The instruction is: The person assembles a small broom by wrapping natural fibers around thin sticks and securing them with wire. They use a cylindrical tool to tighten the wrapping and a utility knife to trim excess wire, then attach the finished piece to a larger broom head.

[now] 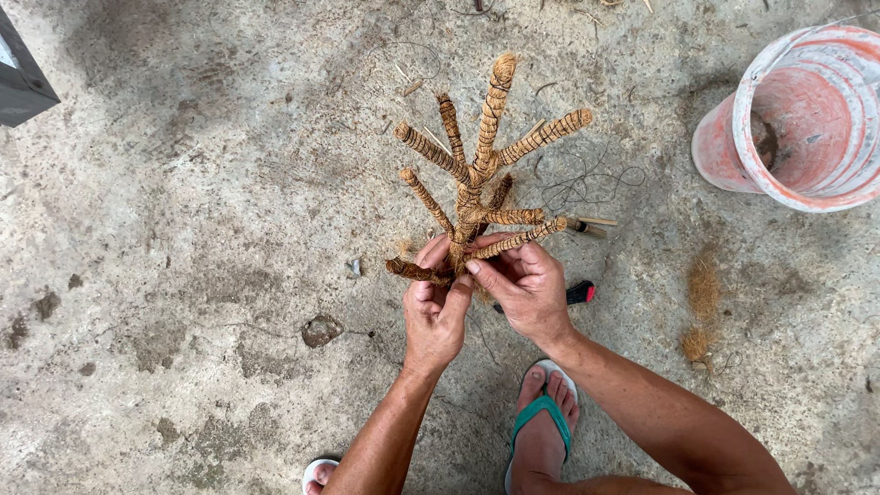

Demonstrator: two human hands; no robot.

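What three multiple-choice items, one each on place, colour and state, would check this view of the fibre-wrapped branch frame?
1. Where is the bucket?
A. upper right
B. lower left
C. between the feet

2. What colour are the sandal straps?
A. red
B. teal
C. black

3. How is the fibre-wrapped branch frame held?
A. lying untouched on the floor
B. by one hand only
C. by both hands at its base

Key: 1 A, it lies tipped on the concrete floor at upper right. 2 B, the strap over the foot is teal. 3 C, the left hand and right hand both grip its lower part.
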